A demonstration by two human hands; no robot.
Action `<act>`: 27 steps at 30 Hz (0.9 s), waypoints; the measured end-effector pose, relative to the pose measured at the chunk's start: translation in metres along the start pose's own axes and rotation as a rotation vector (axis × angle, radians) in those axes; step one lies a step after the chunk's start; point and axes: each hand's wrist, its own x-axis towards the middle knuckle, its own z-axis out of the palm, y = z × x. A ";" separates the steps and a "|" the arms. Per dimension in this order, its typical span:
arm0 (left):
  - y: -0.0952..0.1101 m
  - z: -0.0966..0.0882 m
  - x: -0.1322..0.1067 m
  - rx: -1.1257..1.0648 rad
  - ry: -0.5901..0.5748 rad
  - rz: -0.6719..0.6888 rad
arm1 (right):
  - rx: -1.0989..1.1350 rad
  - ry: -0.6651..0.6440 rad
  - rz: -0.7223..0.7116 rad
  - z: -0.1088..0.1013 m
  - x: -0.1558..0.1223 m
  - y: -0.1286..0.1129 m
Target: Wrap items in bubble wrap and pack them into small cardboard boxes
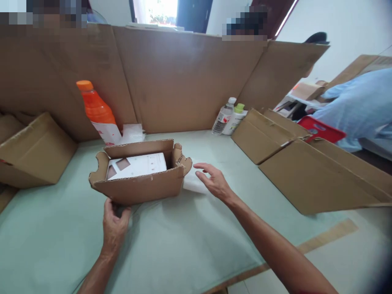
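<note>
A small open cardboard box [143, 185] sits on the pale green table [61, 245], with a white card insert [137, 165] inside it. My left hand [114, 222] is at the box's near bottom edge, fingers curled under the front wall. My right hand [212, 181] hovers just right of the box with fingers stretched out, over a white sheet [192, 183] lying on the table. It holds nothing.
An orange drink bottle [98, 112] and a clear plastic bag [132, 132] stand behind the box. Two small bottles [228, 117] stand at the back right. Flat cardboard boxes [306, 163] lie right, another [33, 151] left. Cardboard walls [183, 77] enclose the table. A person in blue [358, 110] sits at right.
</note>
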 end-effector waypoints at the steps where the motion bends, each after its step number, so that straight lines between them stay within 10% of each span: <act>1: -0.001 0.000 0.000 -0.020 -0.006 0.003 | 0.059 -0.018 -0.009 0.010 0.006 -0.005; 10: 0.013 -0.005 -0.002 -0.129 -0.034 -0.038 | 0.406 -0.090 0.168 0.060 0.002 -0.029; 17: 0.021 -0.047 -0.025 -0.237 0.271 -0.202 | 0.539 -0.338 0.078 0.095 -0.014 -0.059; 21: -0.001 -0.077 -0.029 -0.183 0.347 -0.245 | 0.473 -0.472 -0.012 0.106 0.012 -0.061; 27: -0.034 -0.088 -0.026 -0.062 0.356 -0.281 | -0.084 -0.319 -0.307 0.139 0.096 -0.045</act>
